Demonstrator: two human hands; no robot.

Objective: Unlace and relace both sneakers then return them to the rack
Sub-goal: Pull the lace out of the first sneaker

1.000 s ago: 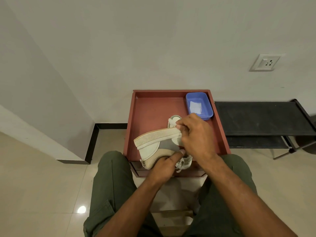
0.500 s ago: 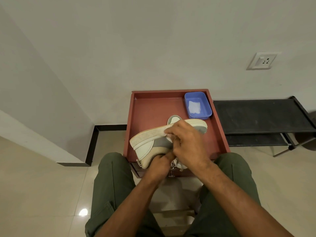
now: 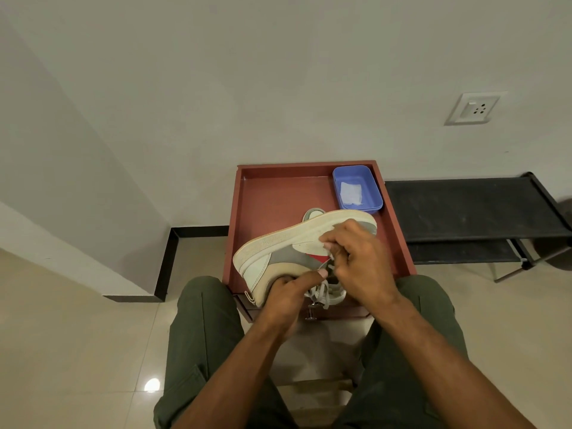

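We see a matt sneaker (image 3: 278,258) with a rough, worn rubber sole, a smooth blue plastic tub (image 3: 368,184) (paper inside), a painted wooden tray (image 3: 272,196), and glossy floor tiles (image 3: 77,351).

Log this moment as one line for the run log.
left hand grips sneaker | right hand pinches lace | rack bare

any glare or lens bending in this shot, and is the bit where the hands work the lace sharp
Head view: a bright glare spot sits on the glossy floor tile at lower left; the wide lens bows the black rack and skirting near the edges; the sneaker sole reads sharp, but the lace between the left hand and right hand is slightly soft and shaded.
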